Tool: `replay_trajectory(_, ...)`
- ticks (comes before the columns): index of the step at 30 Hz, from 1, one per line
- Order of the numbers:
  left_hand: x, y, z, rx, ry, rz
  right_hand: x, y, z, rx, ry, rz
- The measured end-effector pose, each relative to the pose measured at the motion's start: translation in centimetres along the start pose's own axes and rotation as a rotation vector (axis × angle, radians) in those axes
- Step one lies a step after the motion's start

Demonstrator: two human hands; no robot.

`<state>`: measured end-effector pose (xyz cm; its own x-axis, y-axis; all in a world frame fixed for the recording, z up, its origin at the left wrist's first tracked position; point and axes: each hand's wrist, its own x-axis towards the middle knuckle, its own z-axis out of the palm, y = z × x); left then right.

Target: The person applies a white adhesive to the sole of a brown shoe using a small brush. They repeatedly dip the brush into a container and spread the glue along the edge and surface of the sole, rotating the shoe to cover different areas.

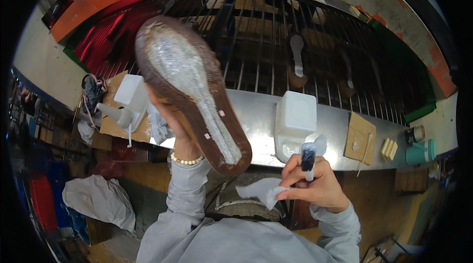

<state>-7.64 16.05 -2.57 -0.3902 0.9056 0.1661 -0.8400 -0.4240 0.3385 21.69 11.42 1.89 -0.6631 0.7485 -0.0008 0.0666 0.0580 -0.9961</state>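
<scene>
A brown shoe [189,73], its underside turned up toward me, is in my left hand [173,127]. The hand wraps it from the left; most of the fingers are hidden behind it. A pale, shiny patch fills the middle of the underside and narrows toward the near end, where two small pinkish bits sit at its edges. To the right and nearer to me, my right hand [320,186] is closed on a small brush [308,158] with dark bristles pointing up. Between the same hand's thumb and fingers a crumpled white cloth [261,190] is pinched, apart from the shoe.
White plastic containers stand on the metal bench [251,110], one left [130,93] and one right [299,115]. Right of these lie a cardboard piece [359,137] with a thin stick and a teal mug [419,152]. Beyond, a barred rack [256,41] holds several shoes [297,73].
</scene>
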Motion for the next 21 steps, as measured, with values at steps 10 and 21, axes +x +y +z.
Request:
replay_trajectory(10, -2.7, -2.1, 1.5, 0.496, 0.023, -0.123, 7.5, -5.4, 2.3, -0.224, 0.268, -0.475)
replay_trajectory(21, -5.7, -4.0, 0.7, 0.593, -0.125, -0.223, 10.2, -6.1, 0.2, -0.434, 0.649, -0.7)
